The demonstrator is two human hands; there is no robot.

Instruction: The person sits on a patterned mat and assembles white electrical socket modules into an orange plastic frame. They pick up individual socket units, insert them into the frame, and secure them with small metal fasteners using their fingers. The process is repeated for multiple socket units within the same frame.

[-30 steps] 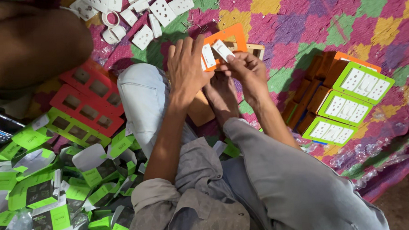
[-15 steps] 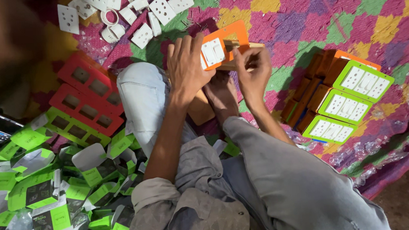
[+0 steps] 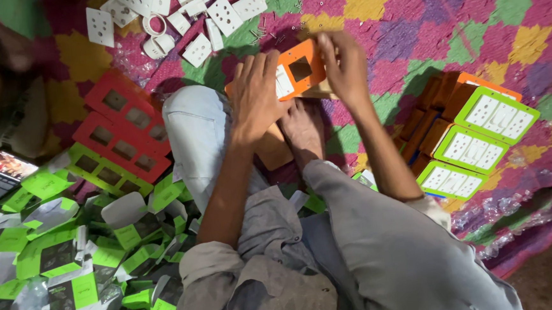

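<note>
Patchwork blanket [image 3: 408, 13] on floor carries everything; landmark is the orange switch plate [image 3: 303, 70] near its upper middle, on a wooden block over the person's foot. Green card packaging pile [image 3: 59, 264] lies far lower left of the plate, stacked finished switchboards [image 3: 479, 136] right of it, loose white socket modules [image 3: 203, 12] above left. Left hand [image 3: 256, 92] presses flat, fingers spread, on the plate's left end; right hand [image 3: 345, 64] grips its right edge.
</note>
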